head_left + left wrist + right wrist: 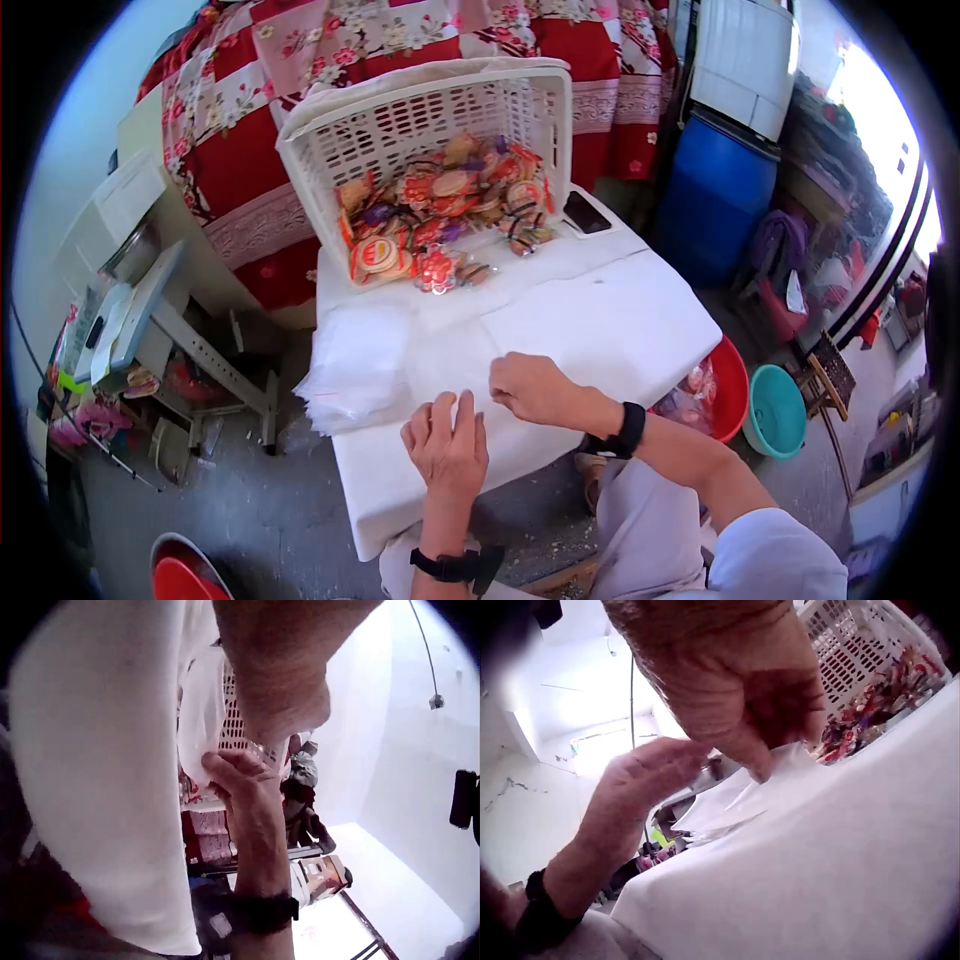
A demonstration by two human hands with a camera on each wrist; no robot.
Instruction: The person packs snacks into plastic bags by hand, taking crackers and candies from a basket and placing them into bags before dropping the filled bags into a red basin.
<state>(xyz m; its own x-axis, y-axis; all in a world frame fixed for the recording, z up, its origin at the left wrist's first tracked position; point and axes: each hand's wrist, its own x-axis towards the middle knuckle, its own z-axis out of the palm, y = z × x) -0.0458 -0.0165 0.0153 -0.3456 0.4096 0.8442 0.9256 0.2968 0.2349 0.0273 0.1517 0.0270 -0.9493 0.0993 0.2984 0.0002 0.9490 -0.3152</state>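
Observation:
My right hand (535,388) (251,787) (735,690) pinches the edge of a translucent plastic bag (201,712) between thumb and curled fingers, above the white-covered table (620,310). To its left, my left hand (447,450) (281,667) (641,780) is held at the table's near side with its fingers loosely extended and nothing visible in them. A pile of clear bags (358,365) (720,806) lies at the table's left edge. Behind it, a white basket (320,150) tipped on its side spills wrapped snacks (440,200) towards the hands.
A dark phone (587,212) lies right of the basket. On the floor at the right are a red basin (735,390) holding plastic-wrapped items, a teal basin (775,410) and a blue barrel (715,195). A small table (150,300) with items stands at the left.

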